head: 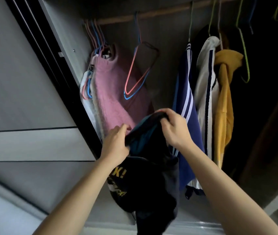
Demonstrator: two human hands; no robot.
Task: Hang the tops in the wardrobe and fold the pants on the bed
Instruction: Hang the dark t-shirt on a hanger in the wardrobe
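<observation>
A black top with a yellow print [151,168] hangs between my two raised hands inside the open wardrobe. My left hand [116,143] grips its upper left edge. My right hand [173,128] pinches the fabric at the top, near the collar. A teal lining shows inside the top. Above, the wooden rail [151,13] carries two empty hangers, red and blue [140,77], that hang together. No hanger is visible inside the black top.
On the rail hang a pink sweater [111,92] at left, then a navy striped jacket [185,102], a white jacket [206,78] and a yellow top [224,99] at right. Green empty hangers [245,48] hang further right. The grey wardrobe door [24,82] stands at left.
</observation>
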